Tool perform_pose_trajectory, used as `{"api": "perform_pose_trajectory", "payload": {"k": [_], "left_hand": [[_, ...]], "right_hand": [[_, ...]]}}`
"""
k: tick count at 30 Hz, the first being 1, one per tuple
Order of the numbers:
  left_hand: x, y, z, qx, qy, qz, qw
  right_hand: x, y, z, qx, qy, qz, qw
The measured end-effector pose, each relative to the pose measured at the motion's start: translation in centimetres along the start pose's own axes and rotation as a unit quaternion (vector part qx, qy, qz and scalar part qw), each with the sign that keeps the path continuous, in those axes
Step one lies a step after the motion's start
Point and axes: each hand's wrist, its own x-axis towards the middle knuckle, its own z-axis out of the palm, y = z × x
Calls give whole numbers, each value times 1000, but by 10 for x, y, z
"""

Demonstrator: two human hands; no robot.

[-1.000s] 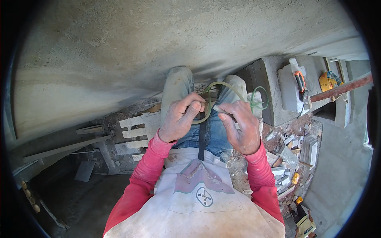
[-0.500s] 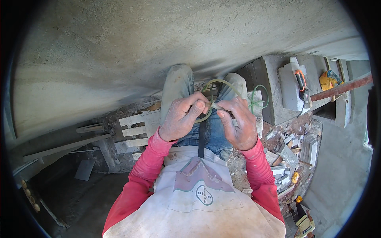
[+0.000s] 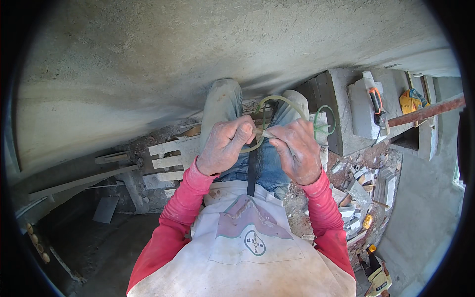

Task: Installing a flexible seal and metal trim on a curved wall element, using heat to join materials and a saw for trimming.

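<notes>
Left hand [image 3: 225, 146], dusty and grey with cement, closed around a thin, pale green tube [image 3: 277, 101], fingers curled tight and thumb pressed along the top. Right hand [image 3: 296, 148], equally chalky, pinched on the same tube just beside the left, knuckles nearly touching. Tube bent into a smooth, rubbery loop arching above both hands, over the knees, in front of the chest. A second, darker green coil [image 3: 324, 121] of thin line looped just to the right of the right hand, partly behind it; whether joined to the tube, impossible to tell.

Below the hands, faded blue jeans [image 3: 225, 101] powdered with dust, a whitish apron [image 3: 247, 247] with a smudged reddish patch, and bright red ribbed sleeves [image 3: 178, 218]. Ahead, a broad, rough plastered wall [image 3: 198, 44], grey and streaked, curving with the lens. Down at the left, pale flat boards [image 3: 168, 161] stacked unevenly on rubble. To the right, a blocky grey concrete ledge [image 3: 346, 109] bearing an orange-and-black tool [image 3: 377, 101] on a light slab, with a rusty red bar [image 3: 425, 111] slanting past and a yellow bundle [image 3: 410, 101] beyond it. Further down on the right, broken brick and chipped stone scraps [image 3: 358, 188] scattered over reddish dirt.
</notes>
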Motion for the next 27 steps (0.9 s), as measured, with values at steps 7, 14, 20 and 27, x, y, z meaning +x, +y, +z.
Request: {"api": "perform_pose_trajectory", "payload": {"k": [7, 14, 20, 27], "left_hand": [[1, 1, 0, 23, 0, 16, 1000], [1, -2, 4, 48, 28, 47, 997], [0, -4, 6, 50, 41, 49, 997], [0, -7, 9, 31, 43, 59, 997]], "right_hand": [[1, 5, -1, -12, 0, -20, 1000], [-3, -6, 1, 34, -13, 51, 998], [-6, -14, 5, 163, -15, 165, 973], [-6, -11, 8, 162, -7, 156, 974]]}}
